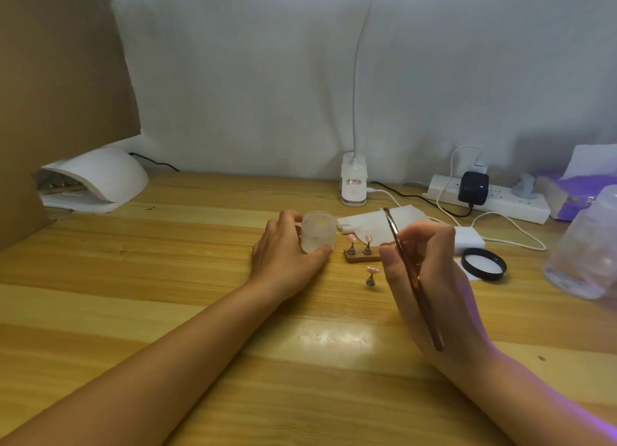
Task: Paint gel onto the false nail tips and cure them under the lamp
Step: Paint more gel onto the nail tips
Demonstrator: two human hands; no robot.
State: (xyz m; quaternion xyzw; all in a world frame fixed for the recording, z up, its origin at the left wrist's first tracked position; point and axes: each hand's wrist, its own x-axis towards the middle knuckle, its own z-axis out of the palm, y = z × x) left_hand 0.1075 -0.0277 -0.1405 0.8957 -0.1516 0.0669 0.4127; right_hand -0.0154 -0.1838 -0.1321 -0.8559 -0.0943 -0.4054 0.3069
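Observation:
My left hand [283,255] grips a small frosted gel jar [318,232] standing on the wooden table, thumb at its base and fingers round its far side. My right hand [424,272] holds a thin brown brush [405,262] upright, bristles pointing up and away. Between the hands, two pink nail tips [360,238] stand on pegs in a small wooden holder [362,257]. A third pink tip [373,271] on its own peg stands on the table just in front of the holder. The white curing lamp [96,178] sits at the far left.
A white desk lamp base [354,182] stands at the back middle, with a power strip [500,198] and cables to its right. White paper [367,223] lies behind the holder. A black jar lid [484,263] and a clear frosted container [584,252] are at the right. Cardboard [56,78] blocks the left.

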